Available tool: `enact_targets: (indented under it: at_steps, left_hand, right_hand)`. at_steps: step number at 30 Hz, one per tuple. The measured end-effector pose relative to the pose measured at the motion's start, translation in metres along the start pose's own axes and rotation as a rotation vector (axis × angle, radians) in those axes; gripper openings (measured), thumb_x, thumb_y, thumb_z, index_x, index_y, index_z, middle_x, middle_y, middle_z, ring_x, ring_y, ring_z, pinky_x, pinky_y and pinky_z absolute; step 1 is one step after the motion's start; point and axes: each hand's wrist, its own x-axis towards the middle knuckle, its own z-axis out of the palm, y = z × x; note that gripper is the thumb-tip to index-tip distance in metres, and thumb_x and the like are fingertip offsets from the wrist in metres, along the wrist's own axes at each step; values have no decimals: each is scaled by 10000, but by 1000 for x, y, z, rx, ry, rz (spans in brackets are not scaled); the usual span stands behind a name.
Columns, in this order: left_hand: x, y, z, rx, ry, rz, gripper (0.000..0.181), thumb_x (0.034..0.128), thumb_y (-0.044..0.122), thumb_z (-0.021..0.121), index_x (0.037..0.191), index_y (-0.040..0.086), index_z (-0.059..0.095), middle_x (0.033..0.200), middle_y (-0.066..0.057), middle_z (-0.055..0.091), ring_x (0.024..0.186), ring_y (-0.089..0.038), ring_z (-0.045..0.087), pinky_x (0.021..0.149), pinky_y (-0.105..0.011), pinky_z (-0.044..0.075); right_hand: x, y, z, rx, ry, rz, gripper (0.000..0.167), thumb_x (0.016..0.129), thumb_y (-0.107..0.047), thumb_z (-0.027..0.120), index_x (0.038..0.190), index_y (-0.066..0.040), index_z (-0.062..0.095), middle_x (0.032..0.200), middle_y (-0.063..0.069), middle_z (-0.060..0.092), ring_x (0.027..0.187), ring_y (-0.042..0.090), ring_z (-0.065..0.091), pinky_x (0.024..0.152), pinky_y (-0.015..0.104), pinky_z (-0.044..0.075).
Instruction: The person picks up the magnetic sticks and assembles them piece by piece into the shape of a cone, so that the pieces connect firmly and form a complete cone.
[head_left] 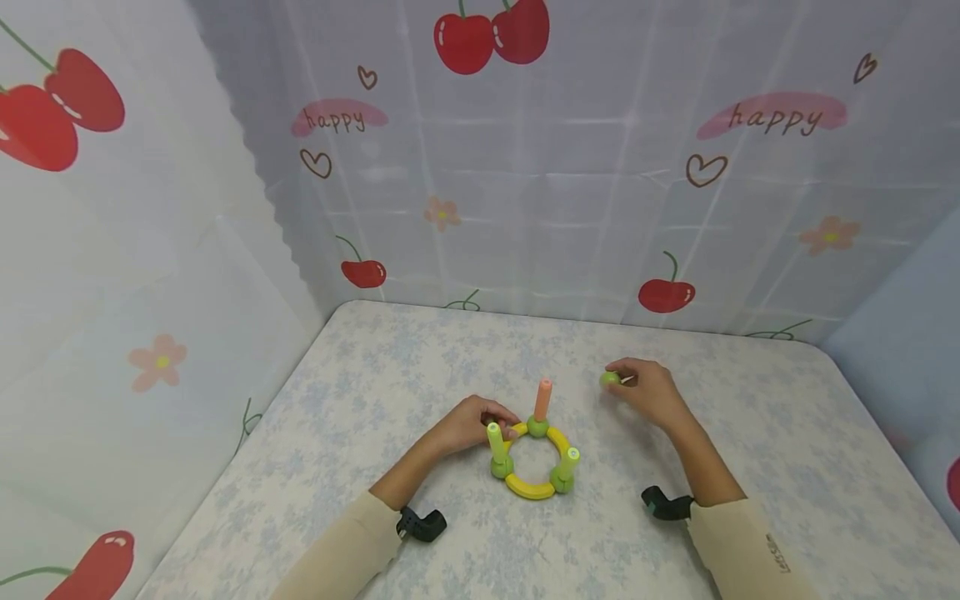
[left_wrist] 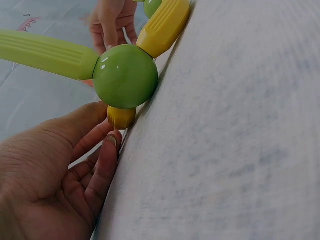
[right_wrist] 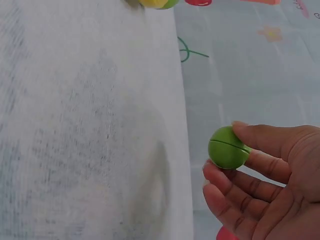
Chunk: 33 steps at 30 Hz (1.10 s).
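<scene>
A toy ring of yellow curved rods (head_left: 530, 488) joined by green balls (head_left: 562, 481) lies on the table. From its back ball rises an orange stick (head_left: 543, 402); light green sticks (head_left: 497, 443) rise from the two nearer balls. My left hand (head_left: 471, 423) is at the ring's left side, its thumb and fingers around a yellow curved rod (left_wrist: 121, 118) below a ball in the left wrist view. Further right, my right hand (head_left: 651, 392) pinches a loose green ball (right_wrist: 227, 148) with a groove across it, apart from the ring and above the table.
The pale patterned table (head_left: 420, 350) runs back to a hanging cherry-print sheet (head_left: 525, 192), with another sheet (head_left: 150, 275) at the left. Each wrist bears a black camera mount (head_left: 666, 504).
</scene>
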Motion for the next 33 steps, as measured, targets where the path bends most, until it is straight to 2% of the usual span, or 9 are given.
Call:
enact_targets:
  at_steps: [7,14,19,26,33]
  left_hand:
    - [-1,1,0,-1,2,7,249,933,226,771,1149,103,774,994,36,730,821,-93,656,746,-250,535]
    - [-1,0,0,-19,2,8,251,930,216,773,1148,91,773,993,26,735,820,-95,661,748,-250,539]
    - [-1,-1,0,-19,5,7,249,930,215,773,1146,90,773,985,28,734,812,-94,657,743,-247,536]
    - [0,-2,0,-17,7,9,252,927,223,777,1145,97,775,970,31,735,803,-97,655,736,-249,536]
    - [2,-2,0,-17,2,24,249,932,213,771,1146,86,773,955,27,734,802,-93,653,733,-250,534]
  right_hand:
    - [-5,-24,0,42,8,-59,355,923,-148,764,1241,-7,693,1173,167,705,976,315,666,766,415,591]
    - [-7,-36,3,79,9,-154,357,911,-140,784,1247,-52,702,1166,122,716,979,288,688,803,437,596]
    - [-10,-47,4,122,10,-186,365,898,-124,795,1251,-86,709,1150,81,723,968,249,692,818,418,598]
    - [-15,-61,5,184,32,-221,381,892,-103,798,1261,-118,707,1168,62,716,985,237,700,806,346,599]
    - [-20,-71,7,198,81,-277,398,895,-177,808,1278,-154,704,1198,1,713,1017,189,675,774,281,570]
